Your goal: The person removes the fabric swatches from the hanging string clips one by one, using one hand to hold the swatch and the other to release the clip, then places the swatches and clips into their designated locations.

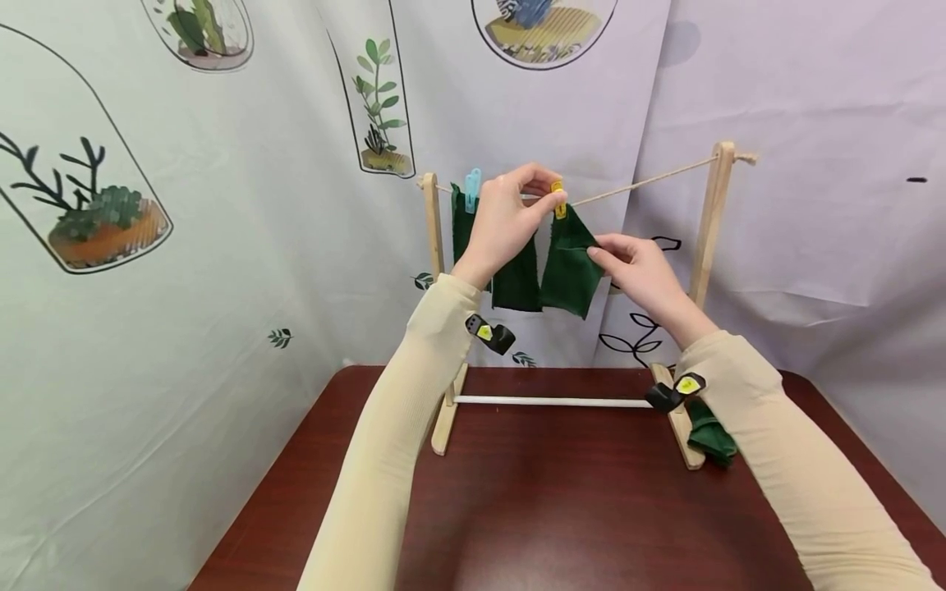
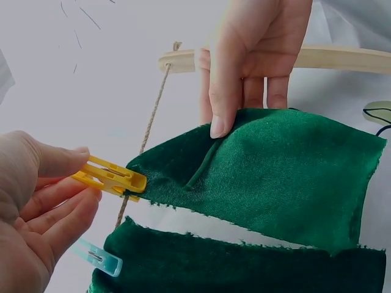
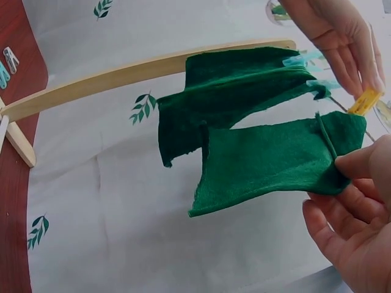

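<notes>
My left hand (image 1: 510, 212) pinches a yellow clothespin (image 2: 113, 177) between thumb and fingers. The clothespin's tip sits over the string (image 2: 149, 122) and one corner of a green cloth (image 2: 287, 177). With thumb and fingertips my right hand (image 1: 641, 275) holds that cloth by its upper right edge, where a fold runs across it. Beside it on the line hangs another green cloth (image 3: 238, 91), fastened by light blue clothespins (image 3: 299, 60). In the head view my left hand hides part of this second cloth.
Wooden posts (image 1: 711, 217) carry the string, and a white rod (image 1: 550, 401) joins their feet above the dark red table (image 1: 547, 484). More green cloth (image 1: 711, 435) lies by the right foot. Loose clothespins (image 3: 10, 61) rest on the table. A printed curtain (image 1: 244, 205) hangs behind.
</notes>
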The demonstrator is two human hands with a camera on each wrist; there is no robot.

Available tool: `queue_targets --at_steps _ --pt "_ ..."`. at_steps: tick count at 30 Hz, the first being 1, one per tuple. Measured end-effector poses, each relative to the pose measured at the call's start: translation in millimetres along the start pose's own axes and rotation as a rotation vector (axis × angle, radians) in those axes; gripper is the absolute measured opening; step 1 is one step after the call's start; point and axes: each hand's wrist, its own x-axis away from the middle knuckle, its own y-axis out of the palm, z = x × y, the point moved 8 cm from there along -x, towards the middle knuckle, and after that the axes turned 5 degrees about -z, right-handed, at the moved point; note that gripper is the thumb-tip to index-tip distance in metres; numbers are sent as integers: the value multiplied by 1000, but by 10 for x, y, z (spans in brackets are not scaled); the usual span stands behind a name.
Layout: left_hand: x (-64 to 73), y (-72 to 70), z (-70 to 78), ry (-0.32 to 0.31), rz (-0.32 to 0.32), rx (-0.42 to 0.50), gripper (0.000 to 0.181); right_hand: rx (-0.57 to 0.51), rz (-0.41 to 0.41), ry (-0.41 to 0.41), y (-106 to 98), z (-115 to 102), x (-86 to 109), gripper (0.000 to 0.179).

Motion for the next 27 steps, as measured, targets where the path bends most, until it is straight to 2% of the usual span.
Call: queue_targets --at_steps 12,27 --pt "12 -33 24 9 16 22 19 -2 9 -13 -23 -1 54 41" --pt "46 -47 9 -13 18 33 20 8 3 -15 -36 23 112 44"
